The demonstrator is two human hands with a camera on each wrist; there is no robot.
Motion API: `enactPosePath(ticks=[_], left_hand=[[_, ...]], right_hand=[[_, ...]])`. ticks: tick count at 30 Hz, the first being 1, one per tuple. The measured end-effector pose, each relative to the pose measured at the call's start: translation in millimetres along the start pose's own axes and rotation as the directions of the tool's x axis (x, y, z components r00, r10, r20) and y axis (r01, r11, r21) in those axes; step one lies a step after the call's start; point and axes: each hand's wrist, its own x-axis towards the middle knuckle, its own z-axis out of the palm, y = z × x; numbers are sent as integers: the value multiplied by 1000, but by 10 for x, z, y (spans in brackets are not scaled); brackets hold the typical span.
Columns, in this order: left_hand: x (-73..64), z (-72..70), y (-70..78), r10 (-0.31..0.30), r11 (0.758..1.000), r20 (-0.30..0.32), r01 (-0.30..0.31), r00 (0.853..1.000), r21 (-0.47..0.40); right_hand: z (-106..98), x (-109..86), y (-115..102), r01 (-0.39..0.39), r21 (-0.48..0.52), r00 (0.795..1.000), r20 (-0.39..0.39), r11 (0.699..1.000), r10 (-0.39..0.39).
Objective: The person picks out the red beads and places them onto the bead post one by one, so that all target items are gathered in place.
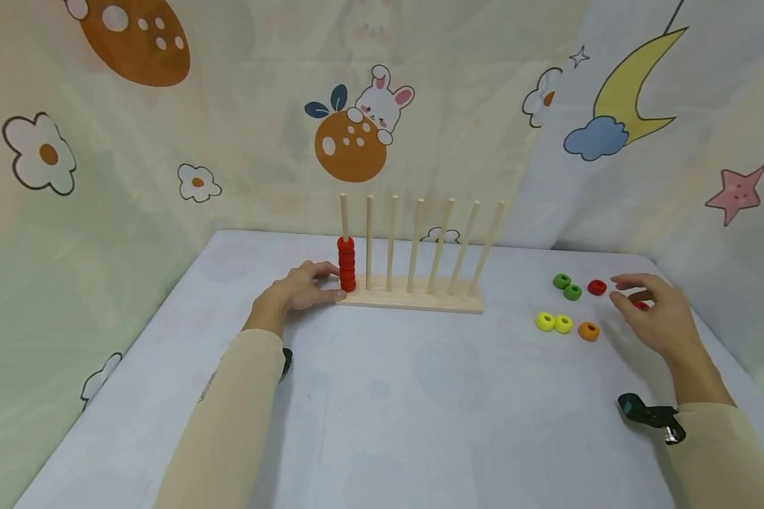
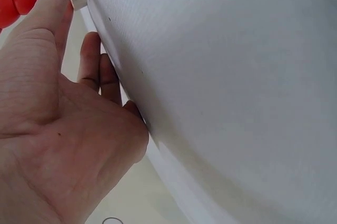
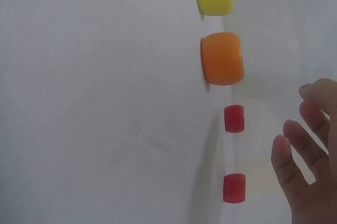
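Observation:
A wooden peg stand (image 1: pixel 414 301) with several upright pegs stands at the back middle of the table. Several red beads (image 1: pixel 346 265) are stacked on its leftmost peg; the other pegs are bare. My left hand (image 1: pixel 299 286) holds the left end of the base, thumb in front, beside the red stack. Over on the right, my right hand (image 1: pixel 662 314) hovers with fingers loosely bent and nothing between them. Below its fingers lies a red bead (image 1: pixel 641 306), partly hidden in the head view. Another red bead (image 1: pixel 596 287) lies just left of the fingertips.
Two green beads (image 1: pixel 572 292) lie behind two yellow beads (image 1: pixel 563 324) and an orange bead (image 1: pixel 588 331), all left of my right hand. A patterned cloth (image 1: pixel 261 141) hangs behind the white tabletop (image 1: pixel 420 396).

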Motion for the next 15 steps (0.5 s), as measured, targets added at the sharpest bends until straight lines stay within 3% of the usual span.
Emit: enactPosePath(ticks=[15], left_hand=[[38,3,-4,2,1000,6,-2,1000,7]], right_hand=[[-84,-2,235,-136,-82,990,12,987,138]])
